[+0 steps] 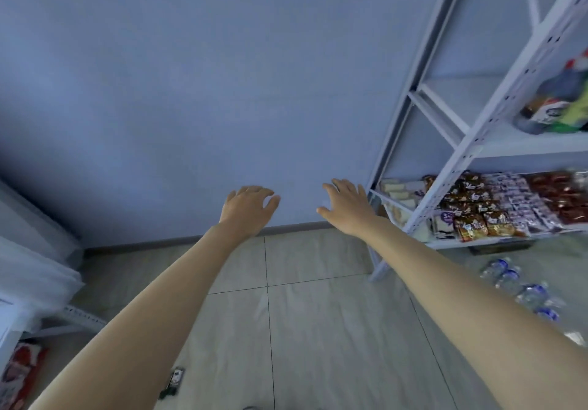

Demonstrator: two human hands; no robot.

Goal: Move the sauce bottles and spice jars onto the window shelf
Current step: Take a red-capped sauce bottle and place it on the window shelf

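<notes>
At the near edge of the tiled floor (318, 330), a small dark packet (173, 381) is lying just left of a tile seam, and a red printed bag (19, 374) is sitting at the floor's near left corner beside a white fabric-draped piece of furniture (28, 269). Both bare forearms are stretching forward over the floor. The left hand (249, 207) is hanging in the air with fingers loosely curved downward, grasping nothing; the right hand (345, 206) is reaching out with fingers spread and relaxed, also grasping nothing, just short of the white metal rack (458, 151) on the right. Clear water bottles with blue caps (521, 285) are lying on the floor near the rack's foot. Snack packets (477, 215) are crowding the rack's low shelf from its front edge to its back. On the shelf above, near its right end, blurred sauce bottles (550, 107) are standing together, their labels unreadable. A plain blue wall (191, 91) is filling the far side.
</notes>
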